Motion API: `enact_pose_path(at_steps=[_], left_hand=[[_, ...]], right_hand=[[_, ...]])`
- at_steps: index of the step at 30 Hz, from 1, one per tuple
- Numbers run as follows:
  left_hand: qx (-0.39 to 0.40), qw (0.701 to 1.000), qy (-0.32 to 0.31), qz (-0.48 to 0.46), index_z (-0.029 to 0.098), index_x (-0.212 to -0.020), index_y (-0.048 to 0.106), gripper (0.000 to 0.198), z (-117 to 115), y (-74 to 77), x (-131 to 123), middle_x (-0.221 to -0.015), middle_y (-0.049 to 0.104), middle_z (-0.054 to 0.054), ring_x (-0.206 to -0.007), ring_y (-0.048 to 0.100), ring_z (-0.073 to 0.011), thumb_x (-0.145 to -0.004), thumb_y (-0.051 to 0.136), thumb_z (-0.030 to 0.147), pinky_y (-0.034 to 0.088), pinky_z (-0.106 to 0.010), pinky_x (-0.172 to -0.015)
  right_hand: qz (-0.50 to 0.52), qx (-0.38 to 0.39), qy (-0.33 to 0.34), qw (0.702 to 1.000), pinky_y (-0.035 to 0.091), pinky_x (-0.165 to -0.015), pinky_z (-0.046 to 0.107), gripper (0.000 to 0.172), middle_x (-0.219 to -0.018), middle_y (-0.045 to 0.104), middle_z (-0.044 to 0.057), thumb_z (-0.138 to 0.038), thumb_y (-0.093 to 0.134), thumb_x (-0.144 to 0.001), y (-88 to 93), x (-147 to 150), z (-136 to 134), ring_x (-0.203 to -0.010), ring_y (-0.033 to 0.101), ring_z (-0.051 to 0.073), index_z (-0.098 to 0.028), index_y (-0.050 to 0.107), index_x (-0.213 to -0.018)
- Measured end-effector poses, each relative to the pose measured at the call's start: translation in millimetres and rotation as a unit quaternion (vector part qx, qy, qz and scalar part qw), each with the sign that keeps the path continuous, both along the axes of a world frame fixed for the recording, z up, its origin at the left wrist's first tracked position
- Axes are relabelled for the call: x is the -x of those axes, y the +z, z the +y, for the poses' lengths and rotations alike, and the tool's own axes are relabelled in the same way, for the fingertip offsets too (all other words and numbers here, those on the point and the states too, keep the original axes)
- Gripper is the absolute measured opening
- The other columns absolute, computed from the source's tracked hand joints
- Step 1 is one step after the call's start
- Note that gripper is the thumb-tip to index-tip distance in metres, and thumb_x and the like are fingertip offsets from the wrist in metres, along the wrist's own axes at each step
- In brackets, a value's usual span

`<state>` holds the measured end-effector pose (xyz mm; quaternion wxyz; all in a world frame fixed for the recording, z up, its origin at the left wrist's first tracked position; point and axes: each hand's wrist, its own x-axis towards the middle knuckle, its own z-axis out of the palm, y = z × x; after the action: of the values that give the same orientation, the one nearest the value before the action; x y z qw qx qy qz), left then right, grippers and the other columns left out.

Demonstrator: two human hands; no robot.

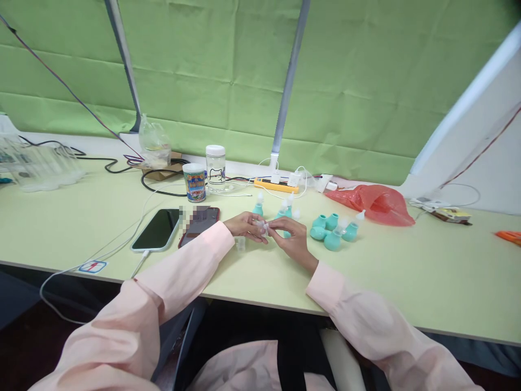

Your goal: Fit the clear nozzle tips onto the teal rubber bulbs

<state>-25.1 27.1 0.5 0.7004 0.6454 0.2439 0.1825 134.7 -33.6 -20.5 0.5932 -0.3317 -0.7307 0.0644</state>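
Observation:
My left hand [247, 226] and my right hand [292, 238] meet above the table, fingers closed around a small translucent plastic piece [264, 228]. Its exact shape is partly hidden by the fingers. Under my left hand lies another small clear plastic part [240, 244]. Just behind the hands stand several teal squeeze bulbs with translucent tips, one a teal bulb [258, 209] at the left. To the right of my right hand is a group of more teal bulbs [332, 240], some with whitish tips on, others with bare openings.
Left of the hands lie a white-edged phone [157, 229] on a cable and a dark red phone [199, 224]. Behind stand a printed paper cup [194, 183], a clear jar [215, 169] and an orange power strip [277, 186]. A red plastic bag [372, 203] lies at the right.

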Motion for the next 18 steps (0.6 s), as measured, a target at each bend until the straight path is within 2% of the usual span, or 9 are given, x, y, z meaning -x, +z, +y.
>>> enact_pose_path(at_steps=[6,13,18], left_hand=[[-0.015,1.0,0.017,-0.011,0.013,-0.076,0.041,0.039,-1.2,0.2,-0.4,-0.071,0.062,-0.005,-0.067,0.061,-0.019,-0.053,0.069,0.025,0.047,-0.033,-0.068],[-0.032,0.999,0.022,-0.016,0.013,-0.076,0.041,0.04,0.7,-1.2,-0.2,-0.07,0.063,-0.006,-0.064,0.062,-0.0188,-0.052,0.069,0.027,0.048,-0.032,-0.063],[-0.047,0.998,0.039,-0.018,0.012,-0.073,0.042,0.038,1.7,-1.9,-0.3,-0.068,0.063,-0.006,-0.061,0.062,-0.0177,-0.052,0.069,0.027,0.049,-0.03,-0.061]], right_hand=[[-0.011,-0.017,-0.011,1.0,0.048,-0.063,0.028,0.008,-0.069,0.062,0.003,-0.014,0.057,-0.065,1.6,0.0,-0.7,-0.066,0.057,0.014,-0.019,0.062,-0.068],[-0.008,0.014,-0.02,1.0,0.049,-0.06,0.026,0.008,-0.07,0.061,0.003,-0.016,0.056,-0.066,2.4,0.7,-1.7,-0.064,0.057,0.013,-0.018,0.061,-0.071],[-0.005,0.003,-0.033,0.999,0.05,-0.061,0.027,0.01,-0.07,0.063,0.003,-0.016,0.054,-0.066,0.2,0.7,-0.7,-0.065,0.058,0.013,-0.019,0.062,-0.07]])
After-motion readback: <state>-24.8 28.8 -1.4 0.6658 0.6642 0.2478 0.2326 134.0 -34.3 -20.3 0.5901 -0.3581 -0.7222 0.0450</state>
